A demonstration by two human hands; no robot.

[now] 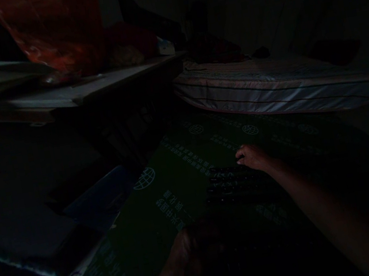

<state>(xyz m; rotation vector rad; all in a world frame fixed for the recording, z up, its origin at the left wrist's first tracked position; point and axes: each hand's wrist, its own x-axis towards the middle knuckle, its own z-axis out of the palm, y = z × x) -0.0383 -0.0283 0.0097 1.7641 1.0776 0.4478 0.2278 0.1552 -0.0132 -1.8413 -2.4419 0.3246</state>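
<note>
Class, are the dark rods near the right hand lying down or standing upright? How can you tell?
Lying down: the rods stretch lengthwise, side by side, along the green board near the right hand.

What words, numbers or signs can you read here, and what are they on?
Globe sign: no words, printed several times on the green board.
Rows of Chinese-looking characters, same board: too dim and blurred to read surely.
Pale marks on the dark rods: too small to read.
I can't make out any numbers.
</note>
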